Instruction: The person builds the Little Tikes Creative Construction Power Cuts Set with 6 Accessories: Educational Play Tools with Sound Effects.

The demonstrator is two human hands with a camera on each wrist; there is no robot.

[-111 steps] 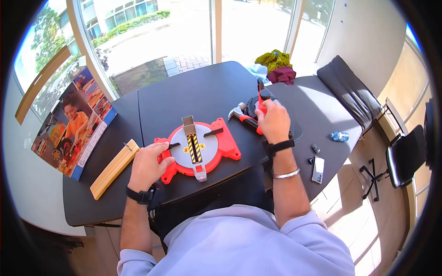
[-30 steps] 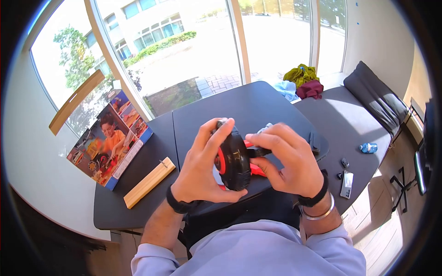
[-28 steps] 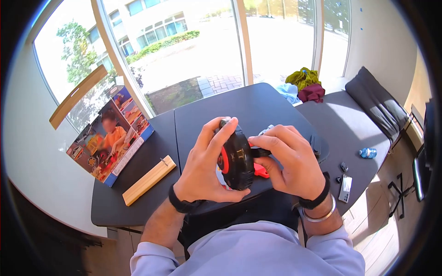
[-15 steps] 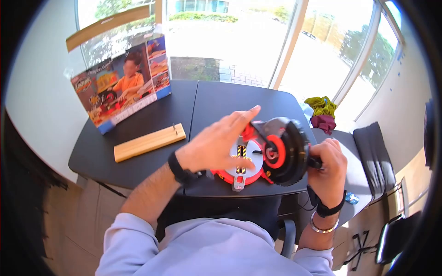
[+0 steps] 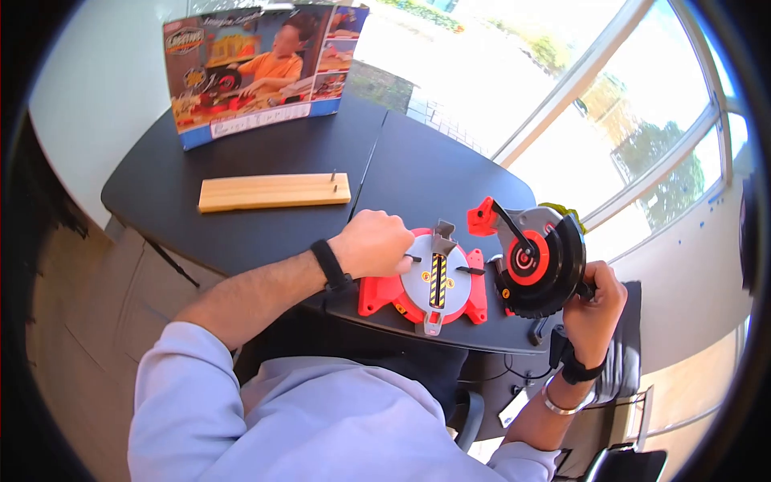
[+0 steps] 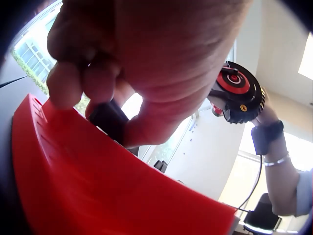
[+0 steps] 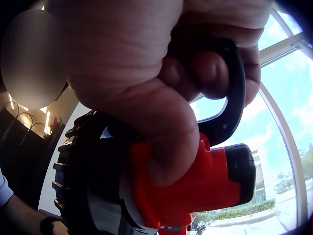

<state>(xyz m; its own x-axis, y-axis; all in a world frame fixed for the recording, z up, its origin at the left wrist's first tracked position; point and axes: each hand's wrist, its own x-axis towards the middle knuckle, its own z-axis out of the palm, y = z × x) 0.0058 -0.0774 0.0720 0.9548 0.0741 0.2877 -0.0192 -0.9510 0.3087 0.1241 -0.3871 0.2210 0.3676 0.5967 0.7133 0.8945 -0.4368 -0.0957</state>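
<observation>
My right hand (image 5: 596, 309) grips the black loop handle (image 7: 237, 88) of a toy miter saw head (image 5: 569, 253), which has a black toothed disc with a red centre. It is held up to the right of the base, its red hinge end pointing left. The red toy saw base (image 5: 381, 294) lies on the table, with a grey round plate and a yellow-and-black striped slot. My left hand (image 5: 372, 243) is at the base's left side. In the left wrist view its thumb and fingers pinch a black tab (image 6: 111, 122) just over the red plastic.
A wooden plank (image 5: 265, 194) with two nails standing up at its right end lies on the black table (image 5: 313, 145). Behind it stands a large picture box (image 5: 257, 72). A phone (image 5: 512, 408) lies beyond the table's near right edge. Windows border the far side.
The saw head, picked up from the table's right side and held between both hands, is now in the right hand alone, farther right. The left hand has left it and moved to the base.
</observation>
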